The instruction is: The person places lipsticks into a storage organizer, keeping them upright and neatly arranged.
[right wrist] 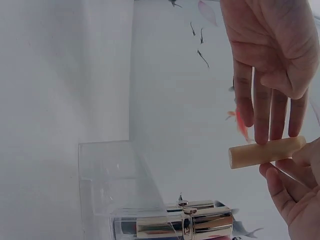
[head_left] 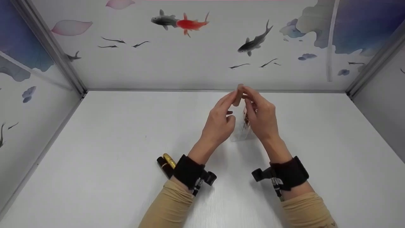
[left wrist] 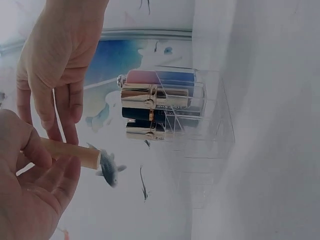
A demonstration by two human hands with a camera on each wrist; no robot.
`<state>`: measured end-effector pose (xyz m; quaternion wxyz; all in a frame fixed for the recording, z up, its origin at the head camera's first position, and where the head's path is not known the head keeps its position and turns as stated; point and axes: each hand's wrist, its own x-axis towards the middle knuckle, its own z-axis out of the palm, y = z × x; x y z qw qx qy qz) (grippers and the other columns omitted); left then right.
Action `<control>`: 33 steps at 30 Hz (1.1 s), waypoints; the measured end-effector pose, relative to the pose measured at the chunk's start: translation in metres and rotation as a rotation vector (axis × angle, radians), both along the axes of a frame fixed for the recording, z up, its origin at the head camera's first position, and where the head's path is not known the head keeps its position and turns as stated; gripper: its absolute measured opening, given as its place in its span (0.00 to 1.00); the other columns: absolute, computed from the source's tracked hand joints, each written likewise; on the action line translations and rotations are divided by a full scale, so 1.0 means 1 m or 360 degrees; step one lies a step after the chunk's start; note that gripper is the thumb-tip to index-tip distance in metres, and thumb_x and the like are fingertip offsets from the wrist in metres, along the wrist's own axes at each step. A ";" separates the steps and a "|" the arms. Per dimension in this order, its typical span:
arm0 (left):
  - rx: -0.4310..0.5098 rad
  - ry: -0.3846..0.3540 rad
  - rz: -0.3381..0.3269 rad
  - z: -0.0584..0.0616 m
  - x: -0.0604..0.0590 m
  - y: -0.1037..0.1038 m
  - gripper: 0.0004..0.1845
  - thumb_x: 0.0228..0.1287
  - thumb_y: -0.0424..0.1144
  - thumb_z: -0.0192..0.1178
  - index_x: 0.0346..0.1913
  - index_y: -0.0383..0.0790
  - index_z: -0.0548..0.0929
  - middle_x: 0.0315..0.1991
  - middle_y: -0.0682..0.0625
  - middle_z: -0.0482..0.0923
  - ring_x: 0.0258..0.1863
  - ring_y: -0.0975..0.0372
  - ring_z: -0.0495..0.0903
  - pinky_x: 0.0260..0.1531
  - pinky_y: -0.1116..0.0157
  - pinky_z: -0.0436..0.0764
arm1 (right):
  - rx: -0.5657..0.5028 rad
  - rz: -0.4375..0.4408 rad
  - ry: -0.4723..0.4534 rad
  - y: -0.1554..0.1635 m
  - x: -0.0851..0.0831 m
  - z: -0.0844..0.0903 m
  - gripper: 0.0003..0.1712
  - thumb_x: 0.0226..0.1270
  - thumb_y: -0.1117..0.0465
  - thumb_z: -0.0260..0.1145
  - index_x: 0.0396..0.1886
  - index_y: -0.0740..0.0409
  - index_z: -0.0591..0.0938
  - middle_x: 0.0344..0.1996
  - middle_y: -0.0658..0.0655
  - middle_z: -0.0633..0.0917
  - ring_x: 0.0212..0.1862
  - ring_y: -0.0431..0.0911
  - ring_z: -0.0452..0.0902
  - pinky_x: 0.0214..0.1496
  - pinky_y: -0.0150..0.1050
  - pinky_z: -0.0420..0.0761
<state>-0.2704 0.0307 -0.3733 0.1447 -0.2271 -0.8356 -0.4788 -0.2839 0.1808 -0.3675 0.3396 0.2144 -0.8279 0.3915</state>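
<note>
Both hands meet above the table: the left hand and the right hand pinch one tan cylinder between fingertips, over a clear organizer holding lipsticks; no readable writing anywhere; a black-and-gold tube lies near left

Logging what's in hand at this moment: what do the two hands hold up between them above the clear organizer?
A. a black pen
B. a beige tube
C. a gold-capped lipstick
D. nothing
B: the left hand and right hand meet on a beige tube above the clear organizer.
</note>
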 end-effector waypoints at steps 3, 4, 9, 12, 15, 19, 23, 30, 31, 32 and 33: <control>-0.0021 -0.0014 -0.0019 -0.003 -0.004 0.004 0.38 0.62 0.19 0.48 0.77 0.41 0.61 0.76 0.47 0.63 0.68 0.59 0.73 0.56 0.71 0.81 | 0.0038 -0.0002 0.0002 0.004 -0.002 0.000 0.22 0.74 0.73 0.54 0.64 0.60 0.79 0.56 0.59 0.86 0.51 0.51 0.86 0.42 0.26 0.81; -0.0025 -0.0021 -0.0031 -0.004 -0.006 0.005 0.39 0.62 0.19 0.48 0.77 0.41 0.60 0.76 0.47 0.63 0.68 0.59 0.73 0.56 0.71 0.81 | 0.0050 -0.0005 -0.0003 0.005 -0.003 0.000 0.22 0.74 0.74 0.53 0.63 0.61 0.79 0.56 0.60 0.86 0.52 0.52 0.86 0.47 0.30 0.83; -0.0070 -0.0094 -0.0075 -0.010 -0.011 0.011 0.41 0.62 0.18 0.47 0.79 0.41 0.55 0.78 0.47 0.59 0.70 0.58 0.70 0.59 0.68 0.80 | 0.0156 0.0022 -0.0106 0.010 -0.006 -0.001 0.25 0.73 0.77 0.49 0.66 0.63 0.77 0.60 0.61 0.83 0.59 0.53 0.81 0.61 0.44 0.82; -0.0104 -0.0170 -0.0087 -0.013 -0.014 0.013 0.42 0.63 0.18 0.47 0.80 0.42 0.53 0.79 0.48 0.56 0.72 0.58 0.68 0.62 0.67 0.79 | 0.0236 0.0038 -0.0204 0.013 -0.007 -0.002 0.27 0.73 0.77 0.47 0.68 0.64 0.74 0.63 0.62 0.80 0.61 0.54 0.80 0.62 0.46 0.82; -0.0123 -0.0234 -0.0097 -0.015 -0.017 0.015 0.43 0.63 0.18 0.47 0.80 0.43 0.51 0.79 0.48 0.54 0.73 0.58 0.67 0.63 0.67 0.78 | 0.0288 0.0041 -0.0279 0.016 -0.008 -0.005 0.29 0.72 0.77 0.47 0.70 0.64 0.72 0.66 0.62 0.78 0.61 0.57 0.81 0.56 0.45 0.84; -0.0114 -0.0279 -0.0133 -0.019 -0.021 0.016 0.43 0.64 0.19 0.46 0.81 0.45 0.49 0.80 0.50 0.52 0.74 0.59 0.65 0.64 0.66 0.77 | 0.0335 0.0036 -0.0329 0.020 -0.011 -0.008 0.31 0.70 0.78 0.47 0.72 0.60 0.71 0.68 0.60 0.77 0.61 0.56 0.81 0.37 0.36 0.78; -0.0120 -0.0304 -0.0155 -0.024 -0.024 0.018 0.43 0.64 0.19 0.46 0.81 0.45 0.48 0.81 0.51 0.51 0.75 0.60 0.63 0.65 0.66 0.76 | 0.0360 0.0023 -0.0388 0.022 -0.012 -0.010 0.31 0.70 0.77 0.49 0.72 0.60 0.70 0.67 0.60 0.77 0.62 0.55 0.81 0.34 0.34 0.70; -0.0134 -0.0363 -0.0167 -0.030 -0.028 0.020 0.44 0.64 0.19 0.45 0.81 0.46 0.47 0.81 0.52 0.50 0.77 0.61 0.61 0.67 0.66 0.74 | 0.0386 0.0012 -0.0466 0.022 -0.012 -0.012 0.30 0.70 0.76 0.50 0.72 0.64 0.70 0.67 0.63 0.78 0.63 0.56 0.79 0.44 0.43 0.78; -0.0131 -0.0371 -0.0173 -0.031 -0.029 0.021 0.44 0.64 0.19 0.45 0.81 0.46 0.46 0.81 0.52 0.50 0.77 0.61 0.61 0.67 0.65 0.74 | 0.0387 0.0012 -0.0466 0.023 -0.012 -0.013 0.30 0.70 0.76 0.50 0.72 0.64 0.70 0.67 0.63 0.78 0.63 0.56 0.79 0.46 0.44 0.79; -0.0129 -0.0381 -0.0180 -0.031 -0.029 0.021 0.45 0.64 0.19 0.45 0.81 0.46 0.46 0.81 0.52 0.50 0.77 0.61 0.60 0.68 0.65 0.74 | 0.0390 0.0011 -0.0464 0.023 -0.012 -0.013 0.30 0.70 0.76 0.50 0.71 0.64 0.70 0.66 0.63 0.78 0.64 0.56 0.79 0.48 0.45 0.80; -0.0133 -0.0385 -0.0186 -0.032 -0.029 0.022 0.45 0.64 0.19 0.45 0.81 0.46 0.45 0.81 0.52 0.50 0.77 0.61 0.60 0.68 0.65 0.74 | 0.0389 0.0013 -0.0463 0.024 -0.013 -0.013 0.30 0.70 0.76 0.50 0.71 0.64 0.70 0.66 0.63 0.78 0.64 0.56 0.79 0.49 0.46 0.80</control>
